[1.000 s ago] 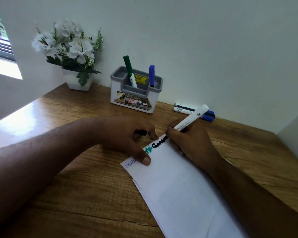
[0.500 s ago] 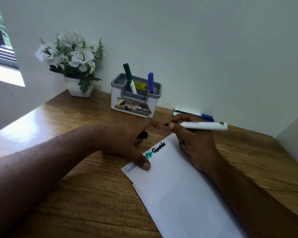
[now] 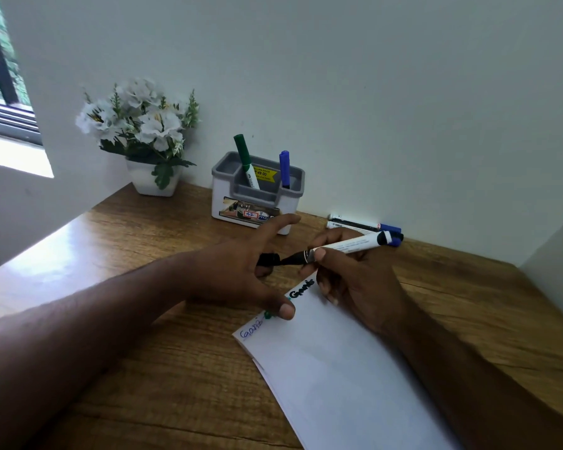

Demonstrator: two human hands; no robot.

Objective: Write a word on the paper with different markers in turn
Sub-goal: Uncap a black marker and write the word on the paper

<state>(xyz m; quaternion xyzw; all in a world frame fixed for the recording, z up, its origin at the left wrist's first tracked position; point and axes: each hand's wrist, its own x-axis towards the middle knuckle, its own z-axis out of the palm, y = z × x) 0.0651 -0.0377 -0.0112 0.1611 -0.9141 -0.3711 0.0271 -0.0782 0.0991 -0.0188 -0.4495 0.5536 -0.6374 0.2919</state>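
The left hand (image 3: 241, 274) keeps its thumb pressed on the paper (image 3: 338, 362), apparently to pin it, while its curled fingers hold the black cap (image 3: 268, 259), index finger stretched out. The right hand (image 3: 355, 280) grips the black marker (image 3: 345, 246), tip aimed at the cap, likely for recapping. The thumb hides most of the green word (image 3: 268, 315) between the blue and black ones.
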